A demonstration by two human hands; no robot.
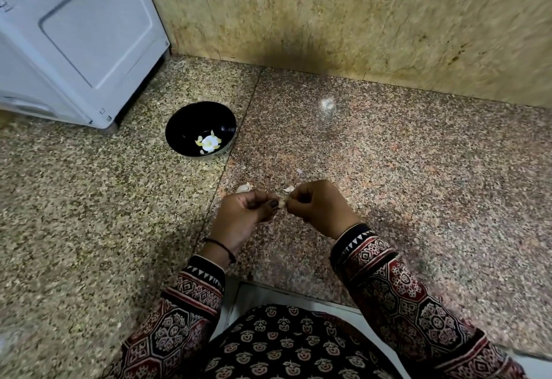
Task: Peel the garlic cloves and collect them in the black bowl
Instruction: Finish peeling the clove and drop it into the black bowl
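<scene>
Pale garlic clove (282,201) pinched between left hand (243,214) and right hand (318,208); black bowl (200,129) beyond grip, leftward, holding peeled cloves (209,142).

Bare granite counter (388,154) lies open between both hands and the black bowl (182,128); white appliance (74,35) crowds its left.

No readable text, label, brand, number or sign appears anywhere in the frame. The white appliance (74,38) in the upper left of the frame carries a small dark marking at its far left edge, but it is cut off and too blurred to make out. The patterned sleeves (397,286) in the lower part of the frame carry only ornament, no lettering.
</scene>
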